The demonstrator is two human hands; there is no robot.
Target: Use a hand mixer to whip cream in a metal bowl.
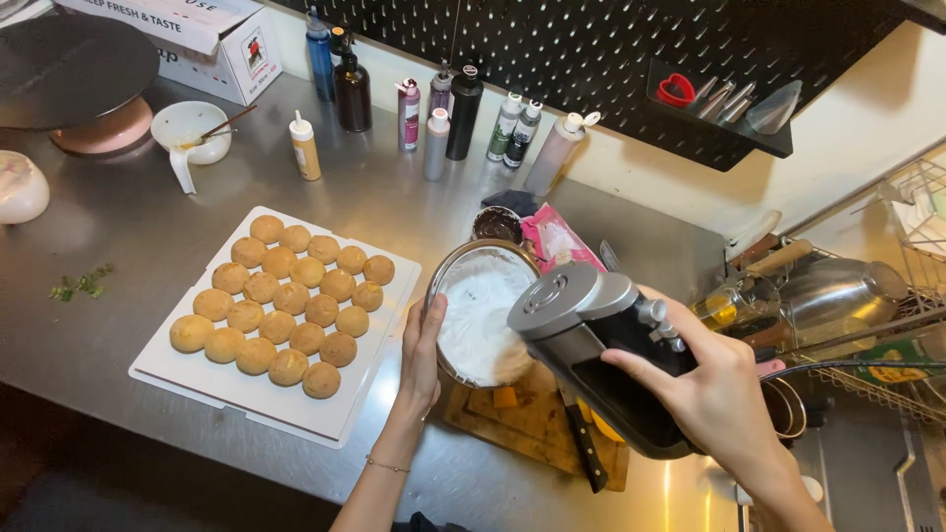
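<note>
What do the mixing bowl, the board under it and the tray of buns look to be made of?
Mixing bowl: likely steel, with a shiny reflective rim. Board: wood, brown with visible grain. Tray: matte white, probably plastic or foam; hard to tell which.

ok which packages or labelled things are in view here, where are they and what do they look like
cardboard box: back left corner of the counter, white with printing.
pink packet: behind the metal bowl, flat, crumpled.
bottles: row along the back wall, mixed colours, several labelled.
</note>
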